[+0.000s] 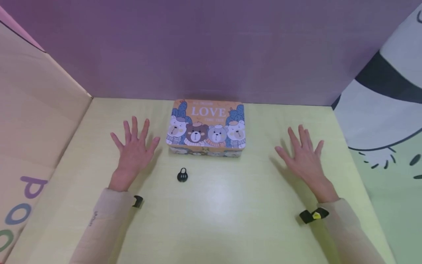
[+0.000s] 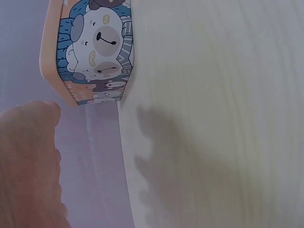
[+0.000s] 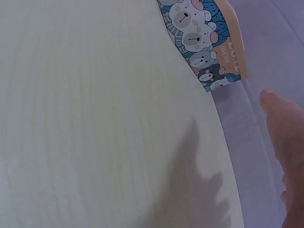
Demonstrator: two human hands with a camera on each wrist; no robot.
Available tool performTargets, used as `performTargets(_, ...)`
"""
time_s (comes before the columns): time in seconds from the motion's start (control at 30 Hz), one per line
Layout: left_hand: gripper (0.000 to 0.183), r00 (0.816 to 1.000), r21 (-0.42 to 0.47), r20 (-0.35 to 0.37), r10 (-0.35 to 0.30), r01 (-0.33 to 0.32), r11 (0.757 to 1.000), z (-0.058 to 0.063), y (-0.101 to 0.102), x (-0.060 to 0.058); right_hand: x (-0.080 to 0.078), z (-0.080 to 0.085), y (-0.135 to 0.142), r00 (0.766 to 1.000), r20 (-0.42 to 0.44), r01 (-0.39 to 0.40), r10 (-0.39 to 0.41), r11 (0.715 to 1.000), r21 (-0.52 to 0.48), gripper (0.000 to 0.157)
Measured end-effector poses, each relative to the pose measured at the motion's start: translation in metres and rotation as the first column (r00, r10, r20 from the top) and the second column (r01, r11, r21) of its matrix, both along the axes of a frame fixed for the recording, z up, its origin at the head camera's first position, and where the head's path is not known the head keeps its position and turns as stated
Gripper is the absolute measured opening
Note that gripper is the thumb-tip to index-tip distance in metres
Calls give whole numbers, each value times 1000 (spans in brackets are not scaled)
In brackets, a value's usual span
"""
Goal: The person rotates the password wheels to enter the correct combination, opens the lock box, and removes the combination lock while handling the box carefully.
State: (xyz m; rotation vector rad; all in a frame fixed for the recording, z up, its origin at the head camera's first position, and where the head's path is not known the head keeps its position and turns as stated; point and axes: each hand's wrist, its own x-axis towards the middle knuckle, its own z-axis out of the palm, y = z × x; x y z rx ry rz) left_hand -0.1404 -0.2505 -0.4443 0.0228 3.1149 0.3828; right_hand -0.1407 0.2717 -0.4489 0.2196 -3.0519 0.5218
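Note:
A rectangular box printed with cartoon bears and the word LOVE lies near the table's far edge, its lid on. In front of it, a little to the left, is a small black combination padlock. My left hand is held palm down with fingers spread, left of the box and holding nothing. To the right of the box my right hand is spread the same way, also holding nothing. Both hands cast shadows on the table. The wrist views show the box's printed sides beyond each hand.
The pale wooden table meets a purple panel along its far edge. A beige panel with coloured letters stands on the left, and a printed panel on the right. Black straps sit at the wrists.

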Motion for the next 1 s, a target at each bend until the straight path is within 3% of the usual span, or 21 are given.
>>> performTargets(0.07,71,1000,0,-11,-5,5,1000,2,-2,-3,0,3,-3,1000,-15,4,-4,1000,-12,81)
performTargets(0.3,71,983,47,-41,-177,179,983,12,20,-55,49,20,8,980,-53,192,-193,981,-30,80)
performTargets(0.57,70,936,205,-132,-327,349,915,21,50,-95,119,37,2,927,-63,364,-371,926,-100,79)
performTargets(0.73,66,921,309,-257,-293,366,878,38,47,-113,137,65,-24,911,-85,382,-403,904,-193,73)
performTargets(0.97,64,922,357,-351,-164,293,887,82,-20,-135,128,108,-62,942,94,337,-324,893,-298,65)
performTargets(1.0,63,934,367,-329,-138,261,893,91,-29,-139,126,111,-66,945,116,328,-307,895,-303,64)
